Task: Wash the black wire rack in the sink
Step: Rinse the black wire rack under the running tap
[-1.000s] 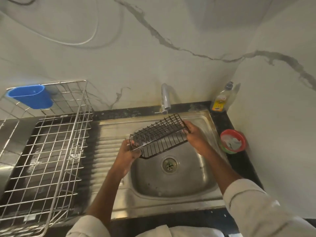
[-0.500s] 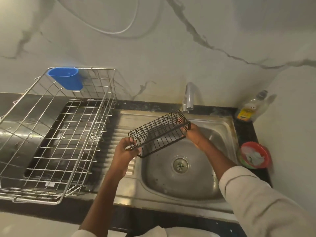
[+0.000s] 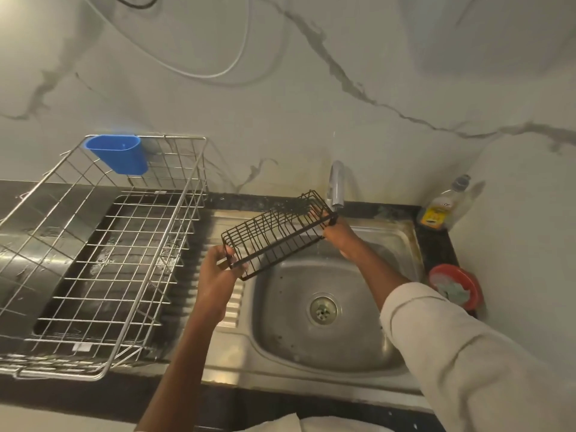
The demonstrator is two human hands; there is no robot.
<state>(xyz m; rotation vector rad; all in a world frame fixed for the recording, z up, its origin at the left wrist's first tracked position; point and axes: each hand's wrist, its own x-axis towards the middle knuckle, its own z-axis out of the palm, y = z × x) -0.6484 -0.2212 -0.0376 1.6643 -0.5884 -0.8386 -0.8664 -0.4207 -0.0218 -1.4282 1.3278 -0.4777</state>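
A: Over the sink (image 3: 402, 241), head view: black wire rack (image 3: 277, 235) held in the air, tilted, far end up near the faucet (image 3: 336, 185). Left hand (image 3: 218, 269) grips the near end, fingers curled round the wires. Right hand (image 3: 338, 233) grips the far end; its fingers are mostly hidden.

B: Step?

A: Likely positioning for the rinse. No stream visible, only droplets.

B: Next?

A: Probably free one hand for the tap or the soap bottle (image 3: 442, 207), with the other hand bearing the rack alone.

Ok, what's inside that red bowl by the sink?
The round red plastic bowl holds a crumpled pale, greenish-white cloth or scrubber. It covers the bowl's bottom, so anything beneath it cannot be seen.
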